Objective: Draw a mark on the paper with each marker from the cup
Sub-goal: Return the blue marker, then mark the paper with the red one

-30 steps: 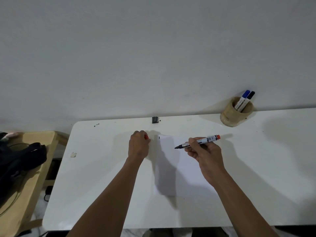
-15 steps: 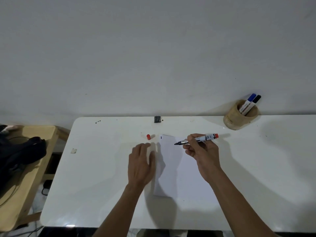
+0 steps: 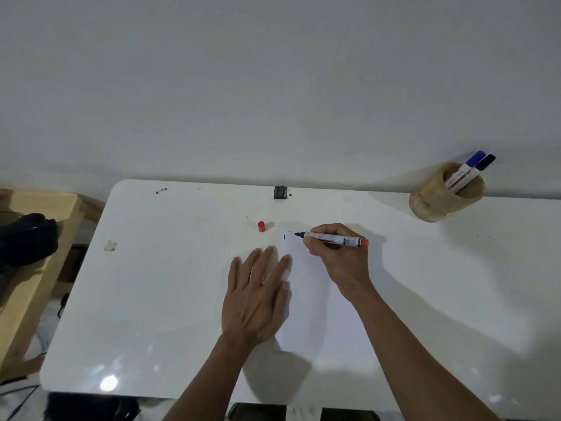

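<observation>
The right hand (image 3: 340,256) grips an uncapped marker (image 3: 332,239) with its tip at the top edge of the paper (image 3: 306,305), while the left hand (image 3: 258,296) lies flat with fingers spread, pressing the paper's left edge. The red cap (image 3: 261,226) stands just beyond the left fingertips. Far to the right of the writing hand, the wooden cup (image 3: 437,199) holds two markers, one blue-capped (image 3: 466,171) and one black-capped (image 3: 481,167).

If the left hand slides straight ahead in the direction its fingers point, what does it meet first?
Probably the marker in the right hand: the left hand, flat on the paper's edge, points up and right. The red cap lies left of that line.
</observation>
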